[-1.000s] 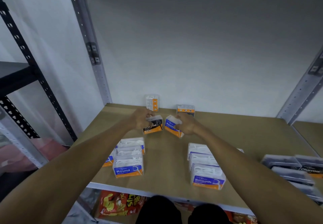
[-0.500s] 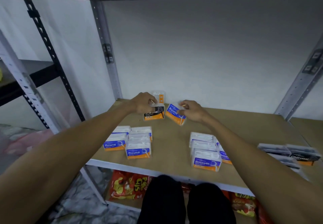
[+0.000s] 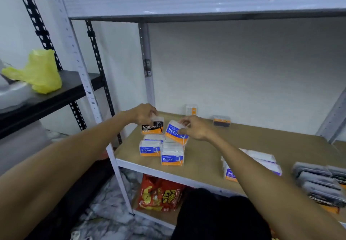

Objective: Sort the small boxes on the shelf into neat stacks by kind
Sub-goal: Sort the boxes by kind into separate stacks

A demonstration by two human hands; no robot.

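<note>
— How much room is there on the shelf (image 3: 252, 146)?

— Bare board through the middle and back; the stacks sit near the front edge.

— And the hands?

— Left hand (image 3: 144, 113) grips a Charcoal box (image 3: 153, 127), right hand (image 3: 196, 129) pinches a tilted Round box (image 3: 175, 132), both above the Round stack (image 3: 162, 150).

— Counts?

— Two loose boxes (image 3: 221, 120) at the back wall. Three Round fronts show; the others are blurred.

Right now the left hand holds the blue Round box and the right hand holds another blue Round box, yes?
Not quite. In the head view the left hand holds the black Charcoal box, not a blue Round one. The right hand does hold a blue Round box, tilted above the Round stacks.
</note>
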